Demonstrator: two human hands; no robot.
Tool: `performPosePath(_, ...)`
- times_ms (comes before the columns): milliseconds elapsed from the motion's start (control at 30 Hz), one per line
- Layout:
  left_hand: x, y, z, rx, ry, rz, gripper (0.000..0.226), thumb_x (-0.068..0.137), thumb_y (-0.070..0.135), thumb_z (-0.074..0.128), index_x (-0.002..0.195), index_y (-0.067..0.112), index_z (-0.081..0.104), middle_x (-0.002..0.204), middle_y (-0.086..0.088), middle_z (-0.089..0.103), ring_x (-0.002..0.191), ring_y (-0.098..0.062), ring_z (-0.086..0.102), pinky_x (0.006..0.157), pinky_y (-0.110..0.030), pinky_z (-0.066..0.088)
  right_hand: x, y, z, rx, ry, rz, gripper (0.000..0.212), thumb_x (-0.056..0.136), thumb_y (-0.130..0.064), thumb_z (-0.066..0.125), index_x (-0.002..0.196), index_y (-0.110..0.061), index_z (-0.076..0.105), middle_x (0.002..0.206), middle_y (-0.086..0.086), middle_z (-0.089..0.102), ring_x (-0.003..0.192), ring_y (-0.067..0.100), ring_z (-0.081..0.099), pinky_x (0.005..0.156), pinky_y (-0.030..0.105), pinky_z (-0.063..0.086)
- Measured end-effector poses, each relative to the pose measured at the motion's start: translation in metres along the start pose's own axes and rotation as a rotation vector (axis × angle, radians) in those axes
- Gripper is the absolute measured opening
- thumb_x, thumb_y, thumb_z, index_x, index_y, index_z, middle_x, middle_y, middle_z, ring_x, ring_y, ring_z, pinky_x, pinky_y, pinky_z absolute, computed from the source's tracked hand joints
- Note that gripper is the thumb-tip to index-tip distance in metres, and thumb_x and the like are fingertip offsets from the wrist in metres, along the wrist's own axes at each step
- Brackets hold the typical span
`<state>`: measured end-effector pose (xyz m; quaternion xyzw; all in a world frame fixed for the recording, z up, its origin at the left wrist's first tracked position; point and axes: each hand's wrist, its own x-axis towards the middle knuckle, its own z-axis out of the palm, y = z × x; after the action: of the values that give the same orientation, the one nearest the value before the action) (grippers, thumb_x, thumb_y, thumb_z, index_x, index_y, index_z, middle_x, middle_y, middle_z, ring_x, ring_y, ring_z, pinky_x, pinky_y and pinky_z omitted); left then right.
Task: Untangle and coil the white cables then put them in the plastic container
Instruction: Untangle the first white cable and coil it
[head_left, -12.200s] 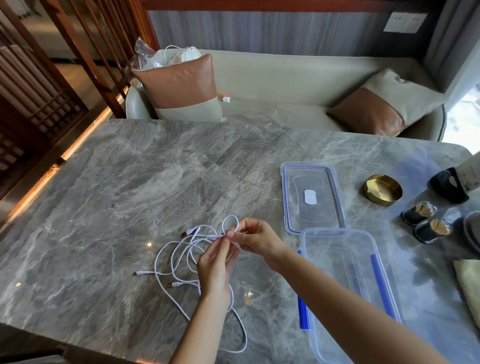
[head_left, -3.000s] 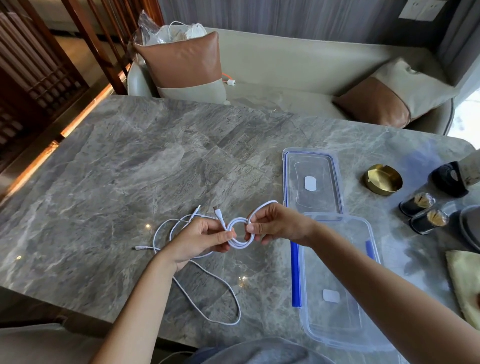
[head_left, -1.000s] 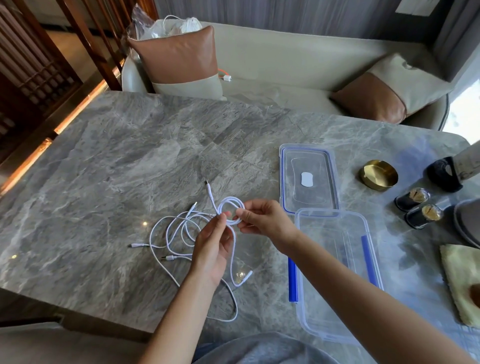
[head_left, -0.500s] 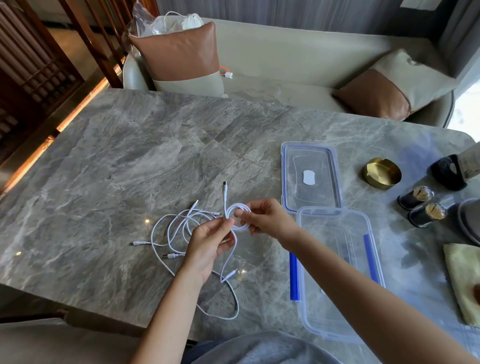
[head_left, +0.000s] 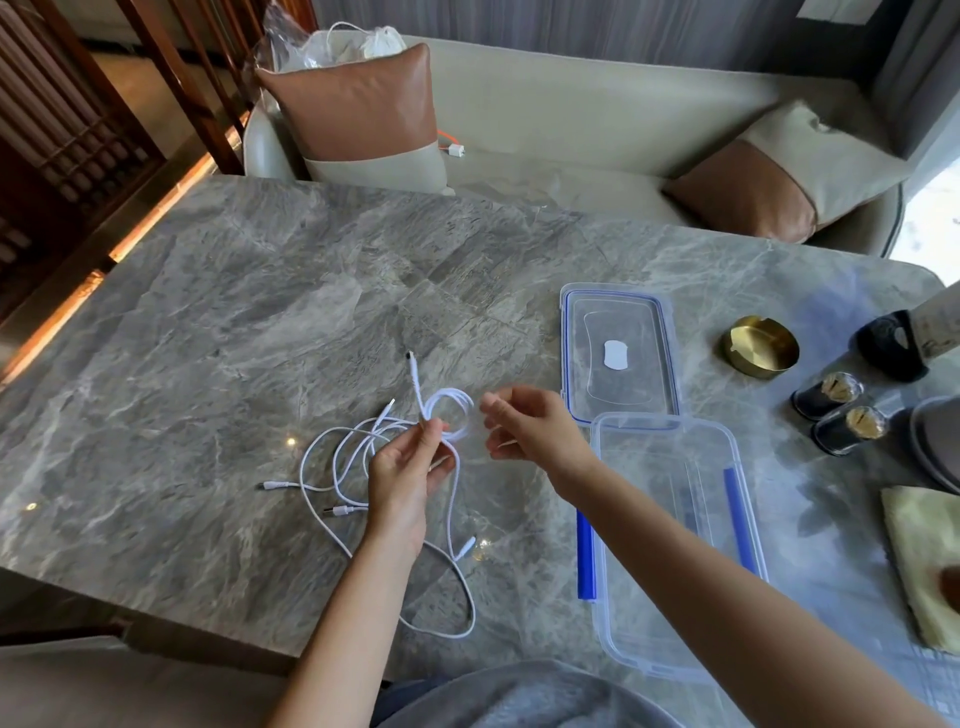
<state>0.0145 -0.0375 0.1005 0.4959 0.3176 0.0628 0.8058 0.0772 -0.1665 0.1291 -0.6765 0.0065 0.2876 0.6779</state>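
Pinches small cable coil (head_left: 450, 392) mid-frame with left hand (head_left: 408, 473), right hand (head_left: 535, 431) loosely curled, empty, beside it. Could spring loose one-handed, or snag tangled cables (head_left: 374, 425) lower left.

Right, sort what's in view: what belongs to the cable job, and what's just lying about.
Job: white cables, partly coiled in the left hand; plastic container; its lid.
Lying about: gold ashtray, two dark jars, yellow cloth, sofa cushions.
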Motion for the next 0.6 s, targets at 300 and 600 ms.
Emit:
performPosePath(300,0.002,0.007,0.017,0.073,0.065,0.205,0.020,0.089,0.017,0.058,0.072,0.017,0.068,0.050,0.009,0.060,0.048,-0.001,0.054,0.048,-0.013,0.045,-0.019,0.018,0.025,0.137,-0.154,0.258,0.041,0.095,-0.048,0.041,0.088,-0.020,0.070,0.084,-0.004,0.074,0.071,0.006,0.066,0.064,0.020,0.053)
performPosePath(600,0.004,0.007,0.008,0.241,-0.015,0.191,0.015,0.089,0.016,0.057,0.079,0.018,0.068,0.059,0.017,0.069,0.056,0.008,0.058,0.056,-0.004,0.043,-0.009,0.020,0.021,0.463,0.146,0.202,0.016,0.091,-0.028,0.057,0.082,-0.019,0.067,0.080,-0.004,0.070,0.069,0.005,0.063,0.062,0.019,0.053)
